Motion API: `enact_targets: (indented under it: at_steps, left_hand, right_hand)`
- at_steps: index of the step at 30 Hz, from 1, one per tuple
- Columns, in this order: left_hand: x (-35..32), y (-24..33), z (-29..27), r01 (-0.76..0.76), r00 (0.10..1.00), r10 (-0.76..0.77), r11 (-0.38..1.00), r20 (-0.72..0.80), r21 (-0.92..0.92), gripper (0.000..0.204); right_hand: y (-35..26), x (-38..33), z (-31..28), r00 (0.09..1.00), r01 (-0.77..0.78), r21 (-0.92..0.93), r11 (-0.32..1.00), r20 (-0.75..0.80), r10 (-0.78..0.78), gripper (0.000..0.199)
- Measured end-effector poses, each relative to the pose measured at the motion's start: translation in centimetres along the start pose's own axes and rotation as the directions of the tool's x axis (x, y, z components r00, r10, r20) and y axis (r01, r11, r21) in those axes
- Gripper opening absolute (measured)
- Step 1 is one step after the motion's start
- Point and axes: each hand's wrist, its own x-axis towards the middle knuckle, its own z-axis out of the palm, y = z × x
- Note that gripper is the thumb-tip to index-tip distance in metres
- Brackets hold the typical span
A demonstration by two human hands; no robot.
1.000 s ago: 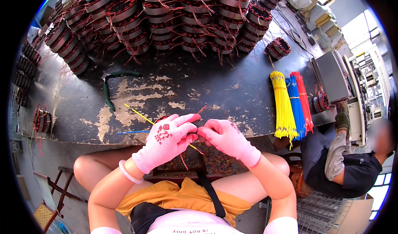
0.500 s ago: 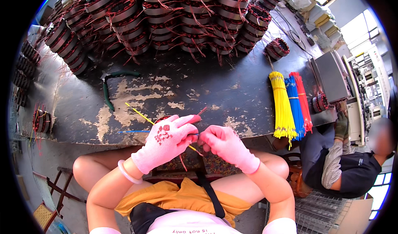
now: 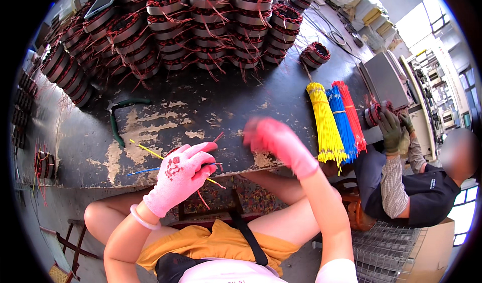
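Observation:
My left hand [image 3: 175, 177], in a pink-printed glove, is closed at the table's front edge over a wound stator, mostly hidden under it; a bit of red winding shows past the knuckles. From beneath the hand a yellow wire [image 3: 145, 148] and a blue wire [image 3: 143, 172] stick out to the left. Thin red leads [image 3: 219, 137] and the yellow wire's other end come out on the right. My right hand [image 3: 276, 142], gloved too, is over the table apart from the left, its fingers smeared by motion. Bundles of yellow [image 3: 326, 125], blue [image 3: 342, 125] and red wires [image 3: 351, 117] lie to its right.
Tall stacks of wound stators [image 3: 208, 27] line the table's far side. Green-handled pliers [image 3: 115, 117] lie at left. One stator [image 3: 315, 55] sits behind the bundles, another [image 3: 44, 164] at the left edge. At right a co-worker [image 3: 411, 182] in gloves handles a stator beside a grey box [image 3: 389, 80].
My right hand has left the wire ends by my left hand and moved up and right over the table. The left keeps its hold. The co-worker's hands have come up to a stator.

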Motion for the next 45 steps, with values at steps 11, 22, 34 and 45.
enact_targets:
  at_steps: [11, 22, 34, 45]
  left_hand:
    - [-0.2, -0.1, -0.2, 0.031, 0.999, -0.032, 0.999, 0.036, 0.027, 0.012]
    - [-0.1, -0.1, -0.3, -0.016, 0.999, 0.014, 0.999, 0.049, 0.032, 0.014]
    - [-0.1, -0.1, -0.2, -0.009, 0.999, 0.01, 1.0, 0.045, -0.008, 0.016]
    - [-0.2, -0.4, -0.1, -0.002, 0.999, 0.002, 1.0, 0.032, 0.0, 0.014]
  right_hand:
    - [1.5, -4.6, 7.2, 0.671, 0.541, -0.834, -0.112, 0.508, -0.539, 0.045]
    - [1.5, -2.0, 7.8, 0.954, -0.239, -0.202, 0.95, 0.135, 0.268, 0.025]
    - [2.6, -3.9, 8.7, 0.991, -0.12, -0.491, 0.863, -0.011, 0.131, 0.02]
    - [-0.9, -3.0, 8.0, 0.761, 0.521, -0.784, -0.339, 0.606, -0.232, 0.02]
